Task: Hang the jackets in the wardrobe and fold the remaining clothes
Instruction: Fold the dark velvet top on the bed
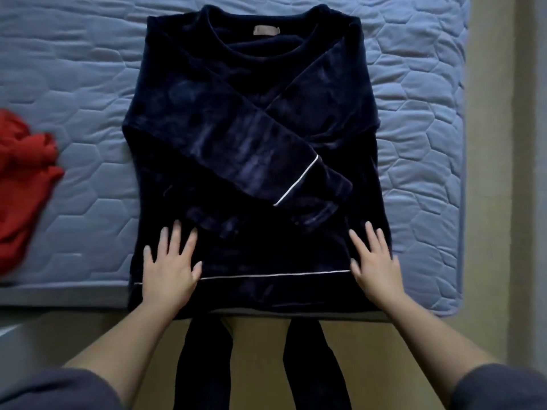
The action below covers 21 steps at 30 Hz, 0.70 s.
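Mattress [88, 84] bears sweater [251, 128]; fingers [177, 235] flat on hem.

One navy velvet top [207, 128] lies on one quilted mattress [74, 69]. Two sleeves [236, 149] of the top are crossed over its chest, one over the other. Two white piping lines [275, 275] show on it: one round a cuff, one along the hem. One tan label [266, 29] sits inside its neckline. One red garment [20, 187], blurred and cut off by the frame edge, lies left of the top; it may be more than a single piece. Two hands rest flat on the top's lower part: the left hand [170, 270] and the right hand [376, 264]. Two dark-clad legs [204, 359] show below its hem.
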### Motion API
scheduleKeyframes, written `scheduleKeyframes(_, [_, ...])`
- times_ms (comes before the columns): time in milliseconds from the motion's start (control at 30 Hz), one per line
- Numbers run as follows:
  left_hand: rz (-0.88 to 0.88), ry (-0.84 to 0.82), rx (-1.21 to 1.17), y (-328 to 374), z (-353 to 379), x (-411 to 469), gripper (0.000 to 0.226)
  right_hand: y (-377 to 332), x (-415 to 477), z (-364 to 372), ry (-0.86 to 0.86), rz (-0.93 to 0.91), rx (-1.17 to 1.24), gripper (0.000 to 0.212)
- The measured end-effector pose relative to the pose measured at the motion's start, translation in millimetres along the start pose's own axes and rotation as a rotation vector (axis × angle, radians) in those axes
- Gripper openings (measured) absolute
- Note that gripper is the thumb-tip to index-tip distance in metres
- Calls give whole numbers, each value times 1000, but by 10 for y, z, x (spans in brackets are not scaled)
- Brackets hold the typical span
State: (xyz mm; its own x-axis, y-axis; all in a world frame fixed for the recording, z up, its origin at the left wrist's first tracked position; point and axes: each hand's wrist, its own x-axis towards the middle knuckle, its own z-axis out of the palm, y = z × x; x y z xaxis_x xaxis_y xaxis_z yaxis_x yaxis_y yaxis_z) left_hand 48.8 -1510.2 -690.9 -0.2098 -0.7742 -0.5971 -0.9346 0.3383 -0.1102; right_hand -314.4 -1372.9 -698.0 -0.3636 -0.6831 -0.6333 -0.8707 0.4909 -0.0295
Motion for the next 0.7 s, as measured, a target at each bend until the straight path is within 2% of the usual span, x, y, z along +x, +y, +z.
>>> scheduleKeyframes(100, [-270,-41,-220,-115,119,-241,76,-32,-143,70,87,199,302,67])
scheduleKeyframes(167, [-443,-8,-457,-152,174,-348,80,-20,-215,131,136,350,444,71])
scheduleKeyframes(267, [-685,-27,-777,-299,298,-408,84,108,-294,193,78,479,582,67])
scheduleKeyframes(367, [-721,-146,-827,-505,383,-472,62,356,-339,247,-69,578,824,42])
scheduleKeyframes(467, [-731,-146,-1069,-637,391,-529,42,559,-437,245,-192,651,1140,22])
scheduleKeyframes(533, [-758,-146,-1211,-686,396,-601,44,614,-484,203,-203,673,1276,10])
scheduleKeyframes(700, [-900,-151,-1740,-639,357,-827,27,540,-598,108,-157,768,1489,5])
